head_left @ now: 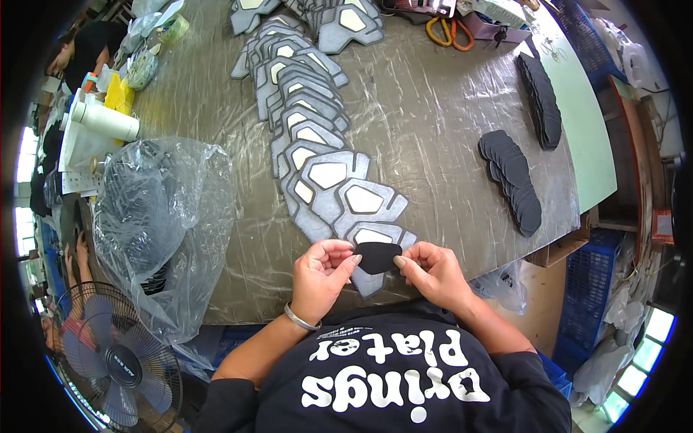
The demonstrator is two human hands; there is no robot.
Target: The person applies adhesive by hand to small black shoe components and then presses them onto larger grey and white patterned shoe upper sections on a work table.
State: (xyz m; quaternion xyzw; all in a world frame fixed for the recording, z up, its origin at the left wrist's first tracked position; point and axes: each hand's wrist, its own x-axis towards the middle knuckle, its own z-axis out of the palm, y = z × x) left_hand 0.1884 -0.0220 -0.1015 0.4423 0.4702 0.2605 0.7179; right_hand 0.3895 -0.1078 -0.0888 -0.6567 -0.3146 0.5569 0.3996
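Between my two hands is a small black rounded patch point(379, 260), pinched at its left end by my left hand point(322, 276) and at its right end by my right hand point(435, 275). Directly behind it, partly hidden by the patch, lies a grey cut piece point(371, 283) with a dark outline and a white centre. That piece is at the near end of a long overlapping row of similar grey pieces point(303, 119) running up the table. My left wrist wears a silver bangle point(302, 319).
Two fanned stacks of black patches point(511, 180) point(540, 101) lie on the right of the plastic-covered table point(433, 130). Orange-handled scissors point(449, 33) rest at the back. On the left are a clear plastic bag point(166, 224), a white bottle point(105, 120), a fan point(119, 357) and another person point(94, 50).
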